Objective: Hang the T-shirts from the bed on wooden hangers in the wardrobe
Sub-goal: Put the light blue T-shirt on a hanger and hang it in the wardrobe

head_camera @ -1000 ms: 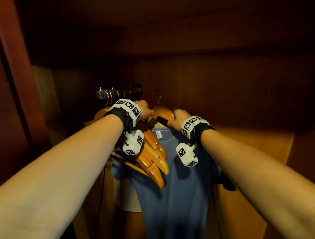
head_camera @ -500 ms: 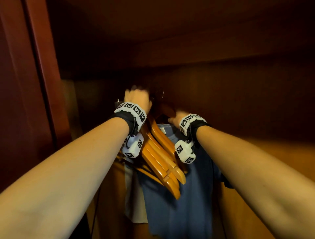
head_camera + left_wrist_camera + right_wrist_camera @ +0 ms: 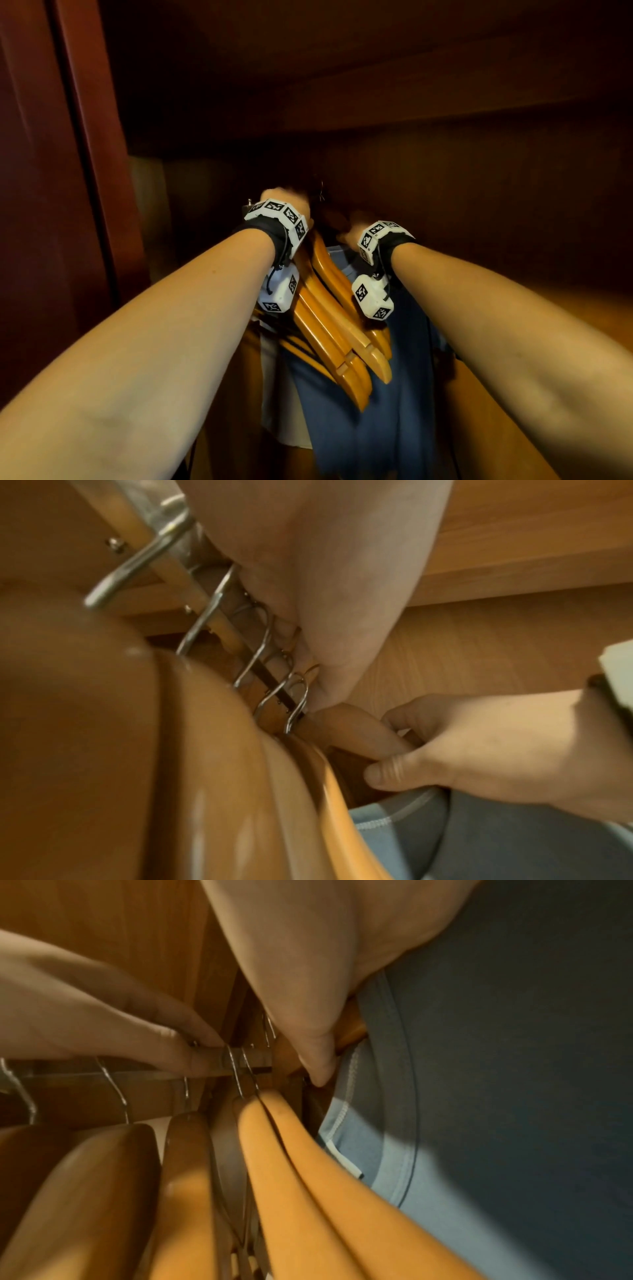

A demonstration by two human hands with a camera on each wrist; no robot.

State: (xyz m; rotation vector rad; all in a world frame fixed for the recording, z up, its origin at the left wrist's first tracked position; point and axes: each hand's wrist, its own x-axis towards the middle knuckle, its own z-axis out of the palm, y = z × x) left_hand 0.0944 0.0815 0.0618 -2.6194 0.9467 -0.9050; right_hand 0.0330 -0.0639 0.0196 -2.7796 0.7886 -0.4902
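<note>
A blue T-shirt (image 3: 370,411) hangs on a wooden hanger (image 3: 349,731) inside the wardrobe. My right hand (image 3: 349,229) grips the top of that hanger by the shirt's collar (image 3: 346,1096), thumb below and fingers over the wood. My left hand (image 3: 284,202) is raised to the metal rail (image 3: 253,1056). Its fingers and thumb pinch the rail (image 3: 260,669) just left of two hanger hooks (image 3: 236,1074). The held hanger's own hook is mostly hidden behind my right hand. Several empty wooden hangers (image 3: 335,329) hang between my wrists, their arms slanting down towards me.
A white garment (image 3: 274,394) hangs to the left, behind the empty hangers. The wardrobe's dark door frame (image 3: 85,171) stands at the left and a shelf (image 3: 376,85) is overhead. The wooden back and right walls (image 3: 513,205) close in the space.
Both hands have risen towards the rail, and the view has moved closer. The left hand has left the hanger tops and now holds the rail. The empty hangers hang steeper.
</note>
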